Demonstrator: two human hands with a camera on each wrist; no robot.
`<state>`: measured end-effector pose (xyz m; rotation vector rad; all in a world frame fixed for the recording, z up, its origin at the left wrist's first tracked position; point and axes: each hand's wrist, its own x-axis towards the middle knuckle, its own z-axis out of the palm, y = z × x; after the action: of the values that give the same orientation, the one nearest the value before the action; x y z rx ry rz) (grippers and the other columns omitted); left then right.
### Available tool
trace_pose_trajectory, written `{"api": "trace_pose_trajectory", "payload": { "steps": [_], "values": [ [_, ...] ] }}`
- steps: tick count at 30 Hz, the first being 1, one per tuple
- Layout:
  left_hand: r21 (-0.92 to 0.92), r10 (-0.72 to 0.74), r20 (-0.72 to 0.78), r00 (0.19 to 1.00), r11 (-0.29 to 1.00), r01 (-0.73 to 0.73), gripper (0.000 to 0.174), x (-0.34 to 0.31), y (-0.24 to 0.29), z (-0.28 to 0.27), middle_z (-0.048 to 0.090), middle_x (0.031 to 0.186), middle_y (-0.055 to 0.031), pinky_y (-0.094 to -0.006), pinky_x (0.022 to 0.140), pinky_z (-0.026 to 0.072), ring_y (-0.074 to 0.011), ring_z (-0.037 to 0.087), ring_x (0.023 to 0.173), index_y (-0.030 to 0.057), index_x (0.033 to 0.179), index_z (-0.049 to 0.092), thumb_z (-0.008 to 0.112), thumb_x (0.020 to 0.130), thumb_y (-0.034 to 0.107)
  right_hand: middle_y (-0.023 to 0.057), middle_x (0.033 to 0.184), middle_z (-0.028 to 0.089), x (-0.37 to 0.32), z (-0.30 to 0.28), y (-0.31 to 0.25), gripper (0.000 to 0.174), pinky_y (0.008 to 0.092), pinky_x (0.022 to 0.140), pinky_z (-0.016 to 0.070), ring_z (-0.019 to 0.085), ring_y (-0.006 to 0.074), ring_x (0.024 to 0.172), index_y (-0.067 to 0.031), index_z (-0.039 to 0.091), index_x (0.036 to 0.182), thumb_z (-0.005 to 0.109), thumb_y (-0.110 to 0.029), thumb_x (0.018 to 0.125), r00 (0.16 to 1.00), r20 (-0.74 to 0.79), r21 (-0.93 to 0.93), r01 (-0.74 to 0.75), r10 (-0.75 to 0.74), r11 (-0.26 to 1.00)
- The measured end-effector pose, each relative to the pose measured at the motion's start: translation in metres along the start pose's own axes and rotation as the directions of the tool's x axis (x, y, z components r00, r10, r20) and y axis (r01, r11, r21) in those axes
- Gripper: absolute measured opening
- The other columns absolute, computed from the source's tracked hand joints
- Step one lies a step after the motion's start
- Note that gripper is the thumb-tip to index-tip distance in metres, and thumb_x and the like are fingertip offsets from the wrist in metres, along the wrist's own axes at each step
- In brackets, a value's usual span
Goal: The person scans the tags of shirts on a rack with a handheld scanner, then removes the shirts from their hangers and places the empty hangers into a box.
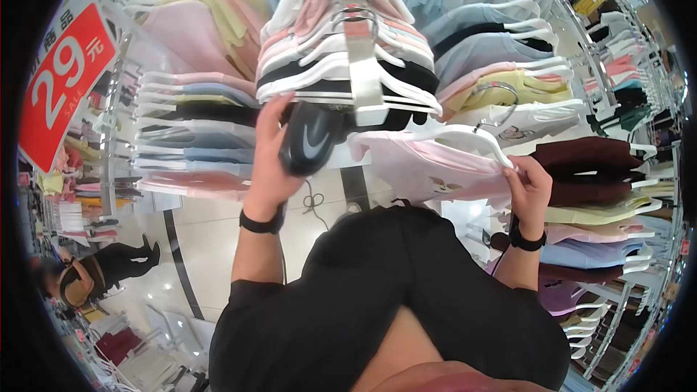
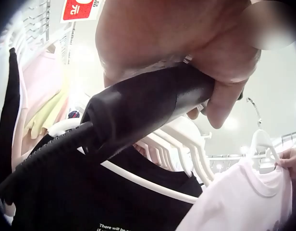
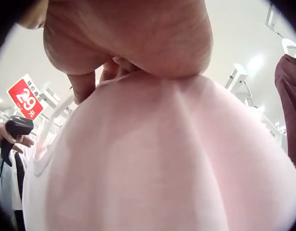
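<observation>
My left hand grips a black handheld barcode scanner in front of the central rack. In the left wrist view, a ribbed cord runs out of the scanner's handle. My right hand pinches the end of a white hanger that carries a pale pink T-shirt with a small print. The hanger's metal hook points up, apart from the rail. In the right wrist view, the pink shirt fills the middle, and its fabric hides part of my fingers.
White hangers with black and pastel shirts hang on the central rail. More shirts hang at left and right, among them dark maroon ones. A red price sign stands at left. Another person is at lower left.
</observation>
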<state>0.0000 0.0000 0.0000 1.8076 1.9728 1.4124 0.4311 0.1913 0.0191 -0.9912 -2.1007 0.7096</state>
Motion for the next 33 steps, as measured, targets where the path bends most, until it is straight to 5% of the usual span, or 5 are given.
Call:
{"api": "trace_pose_trajectory", "payload": {
  "steps": [6,16,22,25,33],
  "values": [
    [0.208,0.147,0.052,0.988,0.966,-0.154,0.062,0.055,0.005,0.015,0.039,0.164,-0.0206,-0.053,0.124,0.0267,-0.0477,0.032,0.151,0.0054,0.131,0.069,0.085,0.071,0.011,0.0108,0.086,0.072,0.015,-0.015,0.008,0.021,0.0297,0.067,0.053,0.067,0.0196,0.075,0.0006,0.076,0.103,0.084,-0.004,0.084,1.0,-0.01,-0.023,-0.002,0.002,1.0],
    [0.205,-0.1,0.221,0.97,0.977,0.055,0.06,0.061,-0.03,0.032,0.057,0.139,-0.0222,-0.0462,0.114,0.0388,-0.0415,0.051,0.13,-0.0025,0.133,0.061,0.081,0.078,0.009,0.0118,0.084,0.071,-0.01,-0.039,0.033,0.019,0.031,0.067,0.0529,0.066,0.0212,0.072,0.0007,0.076,0.102,0.082,-0.003,0.085,0.991,-0.109,-0.093,-0.082,0.072,0.992],
    [0.044,0.004,0.119,0.993,0.999,-0.009,0.07,0.064,-0.042,0.035,0.052,0.147,-0.0226,-0.0522,0.117,0.0332,-0.0442,0.04,0.144,0.0008,0.13,0.066,0.089,0.067,0.019,0.0124,0.088,0.072,-0.02,-0.045,0.041,0.017,0.0298,0.074,0.0519,0.066,0.0194,0.078,0.0042,0.074,0.102,0.079,0.002,0.086,0.975,-0.144,-0.057,-0.178,0.169,0.982],
    [0.228,0.167,0.054,0.984,0.958,-0.175,0.069,0.075,-0.024,0.04,0.055,0.14,-0.0183,-0.0513,0.115,0.0353,-0.0429,0.043,0.142,0.0025,0.125,0.067,0.089,0.062,0.015,0.0111,0.086,0.071,-0.025,-0.044,0.044,0.016,0.0287,0.073,0.0501,0.064,0.0166,0.077,0.0036,0.073,0.101,0.079,0.001,0.086,0.975,-0.156,-0.09,-0.172,0.156,0.981],
    [0.051,0.1,0.003,0.995,0.994,-0.1,0.058,0.065,-0.014,0.045,0.059,0.125,-0.0166,-0.0404,0.096,0.0506,-0.0369,0.061,0.112,0.0005,0.122,0.067,0.077,0.065,-0.002,0.0104,0.086,0.071,-0.028,-0.046,0.045,0.018,0.0296,0.074,0.0498,0.064,0.0172,0.078,0.0035,0.074,0.103,0.079,-0.001,0.086,0.971,-0.148,-0.068,-0.2,0.188,0.977]
  ]
}}
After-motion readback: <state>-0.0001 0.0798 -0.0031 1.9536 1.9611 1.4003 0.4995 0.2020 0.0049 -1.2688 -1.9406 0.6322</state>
